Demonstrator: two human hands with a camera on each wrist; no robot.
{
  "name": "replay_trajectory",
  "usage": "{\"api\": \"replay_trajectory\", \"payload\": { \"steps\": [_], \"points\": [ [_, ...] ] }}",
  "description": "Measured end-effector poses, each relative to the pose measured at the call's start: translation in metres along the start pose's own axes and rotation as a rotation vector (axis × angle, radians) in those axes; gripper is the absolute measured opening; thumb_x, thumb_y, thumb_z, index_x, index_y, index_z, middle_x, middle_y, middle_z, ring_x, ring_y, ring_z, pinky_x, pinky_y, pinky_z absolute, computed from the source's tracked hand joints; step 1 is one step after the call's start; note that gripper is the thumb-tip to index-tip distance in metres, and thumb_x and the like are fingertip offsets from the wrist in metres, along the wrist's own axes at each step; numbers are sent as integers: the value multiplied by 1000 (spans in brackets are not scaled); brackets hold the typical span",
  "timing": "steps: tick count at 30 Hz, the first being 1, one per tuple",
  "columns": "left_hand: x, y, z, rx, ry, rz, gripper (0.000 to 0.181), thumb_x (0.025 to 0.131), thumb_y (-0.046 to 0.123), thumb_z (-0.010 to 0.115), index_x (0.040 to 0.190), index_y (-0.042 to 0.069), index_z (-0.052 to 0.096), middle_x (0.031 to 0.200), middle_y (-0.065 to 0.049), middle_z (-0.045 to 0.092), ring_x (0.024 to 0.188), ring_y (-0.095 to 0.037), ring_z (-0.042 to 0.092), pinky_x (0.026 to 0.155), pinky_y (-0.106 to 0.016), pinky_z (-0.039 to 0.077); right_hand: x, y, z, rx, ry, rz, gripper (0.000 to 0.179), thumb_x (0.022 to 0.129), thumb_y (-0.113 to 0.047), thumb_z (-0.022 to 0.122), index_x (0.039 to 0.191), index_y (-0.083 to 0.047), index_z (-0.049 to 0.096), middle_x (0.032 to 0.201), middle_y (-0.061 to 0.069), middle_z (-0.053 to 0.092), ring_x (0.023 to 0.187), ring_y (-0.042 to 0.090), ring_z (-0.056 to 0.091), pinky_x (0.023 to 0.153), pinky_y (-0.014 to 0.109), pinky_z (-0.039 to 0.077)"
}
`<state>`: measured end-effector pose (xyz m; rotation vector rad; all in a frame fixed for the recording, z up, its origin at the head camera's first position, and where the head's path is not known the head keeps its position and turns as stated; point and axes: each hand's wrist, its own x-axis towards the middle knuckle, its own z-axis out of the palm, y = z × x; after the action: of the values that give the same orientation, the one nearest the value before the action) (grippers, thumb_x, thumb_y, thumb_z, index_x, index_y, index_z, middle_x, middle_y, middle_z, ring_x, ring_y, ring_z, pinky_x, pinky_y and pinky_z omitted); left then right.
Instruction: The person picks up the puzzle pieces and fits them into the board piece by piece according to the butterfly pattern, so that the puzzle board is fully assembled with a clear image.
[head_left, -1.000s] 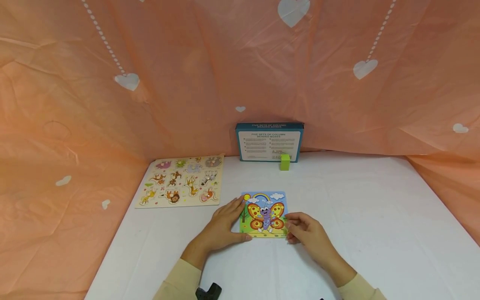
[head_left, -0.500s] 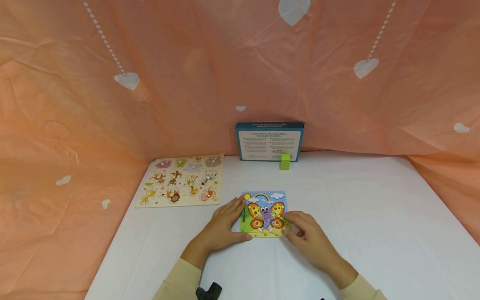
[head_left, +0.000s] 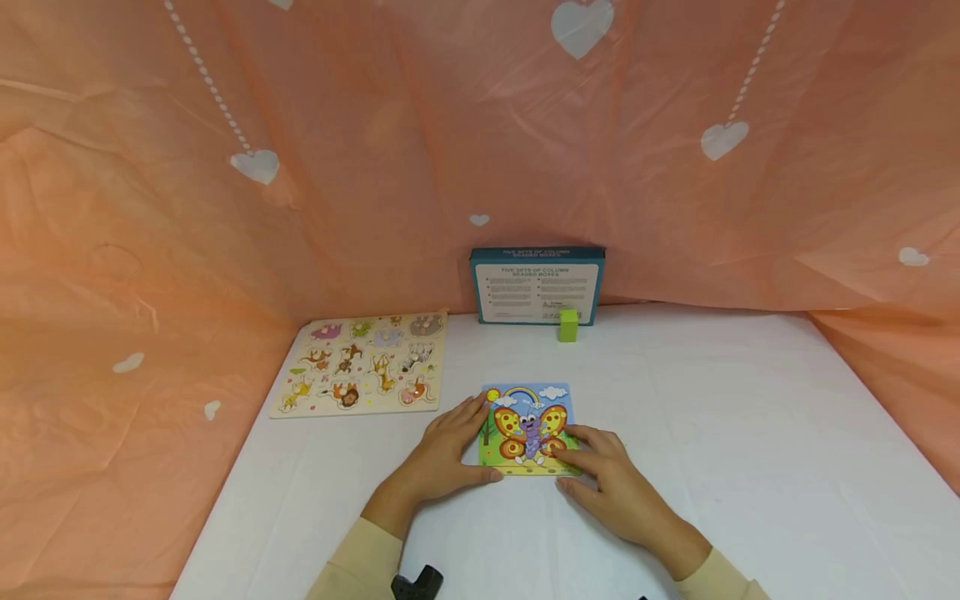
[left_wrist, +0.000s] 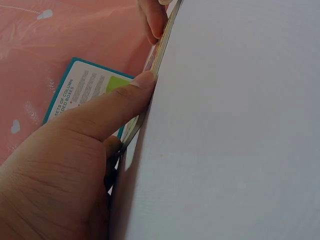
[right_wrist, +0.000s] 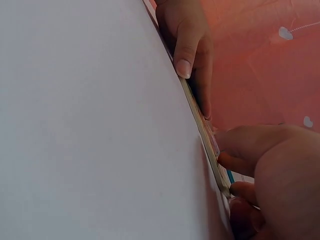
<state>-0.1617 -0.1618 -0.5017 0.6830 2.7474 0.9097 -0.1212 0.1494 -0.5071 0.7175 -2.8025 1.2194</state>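
A square butterfly puzzle [head_left: 530, 425] lies flat on the white table, its pale board edge [right_wrist: 200, 125] showing in the right wrist view. My left hand [head_left: 446, 454] rests at its left side, fingers along that edge and thumb by the near left corner. From the left wrist view, the left thumb [left_wrist: 107, 112] stretches out straight to the near edge. Over the lower right part lies my right hand [head_left: 611, 483], with fingertips on the butterfly's lower wing and thumb beside the near edge. The left hand's thumb [right_wrist: 185, 57] also appears in the right wrist view.
A wooden animal peg puzzle [head_left: 360, 363] lies at the back left. At the back, a teal-edged box [head_left: 517, 292] stands upright, with a green block [head_left: 568, 326] in front. An orange curtain with white hearts [head_left: 375, 167] hangs behind the white table [head_left: 712, 400].
My right hand has shifted from the puzzle's right edge onto its lower right part, its fingers spreading and its thumb coming down to the near edge. The left hand keeps its place.
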Motion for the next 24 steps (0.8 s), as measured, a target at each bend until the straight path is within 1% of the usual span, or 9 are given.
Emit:
{"api": "replay_trajectory", "payload": {
  "steps": [4, 7, 13, 20, 22, 24],
  "points": [
    [0, -2, 1, -2, 3, 4, 107, 90, 61, 83, 170, 7, 36, 180, 1, 21, 165, -24, 15, 130, -55, 12, -1, -1, -4, 19, 26, 20, 30, 99, -14, 82, 128, -9, 82, 155, 13, 57, 143, 40, 48, 116, 62, 43],
    [0, -2, 1, -8, 2, 1, 108, 90, 62, 83, 170, 8, 35, 180, 1, 20, 165, -24, 14, 130, -55, 11, -1, -1, -6, 11, 45, 20, 27, 98, -13, 82, 125, -7, 83, 153, 13, 58, 143, 40, 49, 116, 62, 43],
    [-1, -2, 1, -2, 2, -5, 108, 90, 62, 82, 170, 8, 35, 180, 2, 19, 165, -24, 14, 130, -55, 11, -1, 0, -8, -5, 61, -2, 25, 98, -11, 83, 123, -7, 84, 150, 13, 61, 142, 39, 51, 116, 61, 43],
    [-1, -1, 1, -6, 1, -5, 107, 90, 62, 83, 170, 8, 36, 180, 1, 20, 165, -25, 14, 130, -56, 11, -2, 3, -8, -7, 93, -28, 27, 97, -12, 83, 123, -4, 83, 147, 14, 63, 139, 40, 55, 114, 61, 44],
    [-1, 0, 1, -5, 3, 0, 107, 90, 62, 83, 170, 7, 36, 180, 0, 20, 165, -25, 15, 130, -56, 12, -2, 3, -9, 24, 98, -17, 27, 97, -11, 83, 123, -2, 82, 147, 14, 63, 138, 40, 56, 111, 57, 49],
    [-1, 0, 1, -3, 5, 6, 108, 90, 62, 83, 170, 7, 36, 180, 0, 20, 165, -25, 15, 130, -56, 12, -1, 4, -11, 64, 100, 1, 29, 97, -10, 83, 125, -2, 80, 146, 15, 63, 135, 39, 59, 105, 51, 55]
  ]
}}
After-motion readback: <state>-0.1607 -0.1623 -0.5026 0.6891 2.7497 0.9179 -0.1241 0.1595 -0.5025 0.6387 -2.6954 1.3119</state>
